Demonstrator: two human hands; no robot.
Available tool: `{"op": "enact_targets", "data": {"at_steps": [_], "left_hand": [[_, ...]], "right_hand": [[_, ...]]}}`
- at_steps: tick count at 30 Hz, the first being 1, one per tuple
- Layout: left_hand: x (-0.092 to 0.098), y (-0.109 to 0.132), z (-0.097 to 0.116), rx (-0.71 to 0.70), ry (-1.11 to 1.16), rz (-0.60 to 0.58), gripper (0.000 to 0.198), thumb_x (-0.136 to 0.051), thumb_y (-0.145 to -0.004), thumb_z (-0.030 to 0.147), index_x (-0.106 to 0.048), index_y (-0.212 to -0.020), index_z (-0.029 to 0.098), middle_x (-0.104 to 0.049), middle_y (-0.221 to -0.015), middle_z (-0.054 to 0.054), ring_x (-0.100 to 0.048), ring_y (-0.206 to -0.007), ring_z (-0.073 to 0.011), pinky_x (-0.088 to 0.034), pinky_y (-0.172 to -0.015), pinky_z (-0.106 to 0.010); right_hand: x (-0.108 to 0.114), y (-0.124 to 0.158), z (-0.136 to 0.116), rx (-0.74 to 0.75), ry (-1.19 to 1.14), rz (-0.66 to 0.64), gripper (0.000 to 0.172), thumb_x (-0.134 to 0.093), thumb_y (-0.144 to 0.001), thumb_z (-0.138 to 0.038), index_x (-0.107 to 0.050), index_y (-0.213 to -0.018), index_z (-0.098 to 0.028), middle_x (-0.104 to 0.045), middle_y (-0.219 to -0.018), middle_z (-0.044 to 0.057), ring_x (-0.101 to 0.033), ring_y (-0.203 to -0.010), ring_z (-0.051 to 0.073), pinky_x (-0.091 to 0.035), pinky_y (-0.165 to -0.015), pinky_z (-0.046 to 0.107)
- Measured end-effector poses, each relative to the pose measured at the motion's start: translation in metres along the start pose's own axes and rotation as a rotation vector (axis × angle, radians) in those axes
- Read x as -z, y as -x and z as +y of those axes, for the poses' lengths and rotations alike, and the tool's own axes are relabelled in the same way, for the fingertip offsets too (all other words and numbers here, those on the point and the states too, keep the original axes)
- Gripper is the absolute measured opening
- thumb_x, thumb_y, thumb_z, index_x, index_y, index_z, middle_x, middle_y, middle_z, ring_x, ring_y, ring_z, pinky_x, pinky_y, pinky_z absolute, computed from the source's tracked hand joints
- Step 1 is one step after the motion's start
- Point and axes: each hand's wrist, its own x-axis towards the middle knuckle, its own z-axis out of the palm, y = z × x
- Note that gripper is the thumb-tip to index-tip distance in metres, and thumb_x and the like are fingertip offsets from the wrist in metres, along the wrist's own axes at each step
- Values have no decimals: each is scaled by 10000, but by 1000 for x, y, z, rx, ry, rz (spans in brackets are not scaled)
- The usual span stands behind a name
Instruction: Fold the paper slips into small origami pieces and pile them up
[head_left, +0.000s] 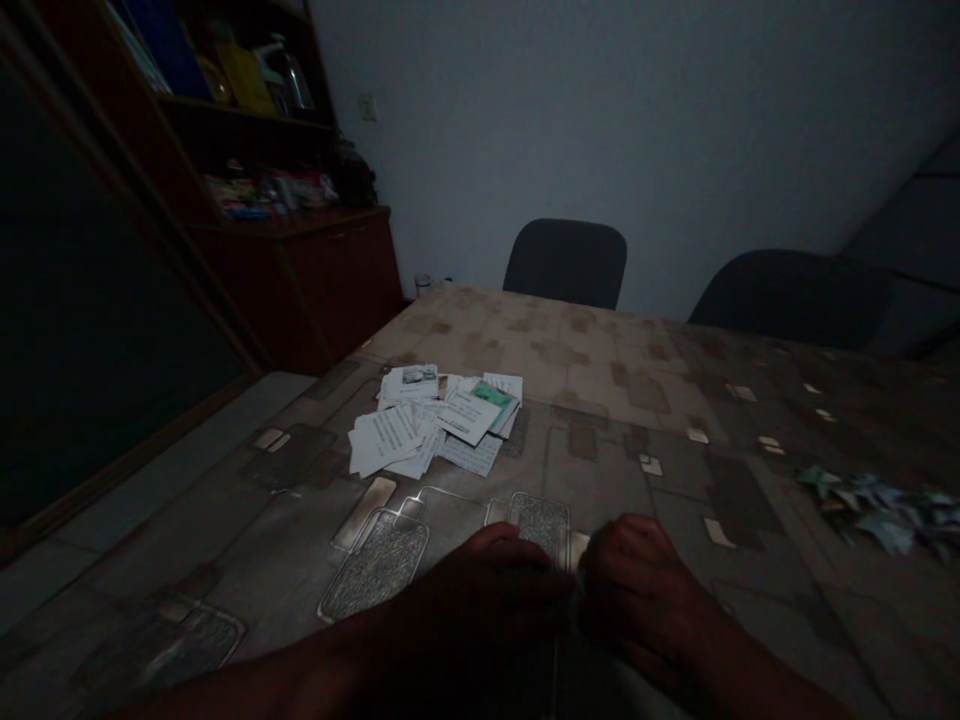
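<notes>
The left hand (499,590) and right hand (637,590) meet at the near side of the paper pile (394,440), a little to its right. The right hand's fingers are curled in, nearly a fist; the left hand's are bent toward it, their tips close against it. A small pale sliver shows between them, but the shadow is too deep to tell whether either hand grips anything.

The pile lies beyond the hands, well apart from them, its loose sheets overlapping with uneven edges. A green-topped card (489,398) rests on the pile's right part. Patterned tablecloth (600,480) stretches between hands and pile, giving both arms room to slide forward. Well to the right of the pile sits a heap of folded papers (885,510), with a broad band of cloth between the two.

The table's left edge slants past the pile with a moderate margin; the far edge runs well behind it. One chair (566,260) stands past that edge, behind and right of the pile, another (787,295) farther right. A wooden cabinet (345,280) stands behind and left of the pile, past the table corner.
</notes>
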Motion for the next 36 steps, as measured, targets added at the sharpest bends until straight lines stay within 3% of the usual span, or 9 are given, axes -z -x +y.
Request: {"op": "enact_targets", "data": {"at_steps": [7,14,21,31,36], "left_hand": [[6,1,2,-25,3,1,135,-505,-968,190,-574,-1080,219,-648,-1108,-51,-543,-987,-197,-425,-878,-362],[2,2,-1,-59,-45,14,126,-539,-954,203,-571,-1075,214,-633,-1138,-68,-540,-971,-200,-431,-857,-357],[4,3,-1,-71,-75,20,188,-561,-940,203,-555,-1127,222,-611,-1219,-62,-524,-1045,-207,-414,-916,-388],[4,1,0,-18,9,27,166,-523,-967,206,-557,-1129,226,-642,-1125,-44,-544,-1024,-188,-425,-887,-343],[1,0,4,8,-16,41,254,-547,-957,196,-522,-1209,218,-641,-1135,-48,-539,-1027,-192,-417,-901,-359]], "right_hand": [[7,-3,-7,-223,-165,-112,109,-555,-829,-119,-550,-767,-209,-598,-748,-1,-518,-765,184,-357,-765,348],[10,0,-7,-236,-211,-147,113,-547,-876,-101,-564,-837,-206,-617,-833,10,-533,-826,187,-381,-793,354],[13,-3,-5,-360,-316,-148,119,-599,-872,-115,-603,-823,-223,-626,-849,-11,-561,-876,185,-382,-821,345],[7,-3,-1,-477,-273,-124,164,-636,-801,-56,-608,-742,-207,-620,-766,-13,-566,-808,189,-384,-758,325],[6,-5,-5,-479,-238,-107,158,-650,-789,-69,-596,-720,-200,-598,-727,-13,-546,-764,187,-368,-731,321]]}}
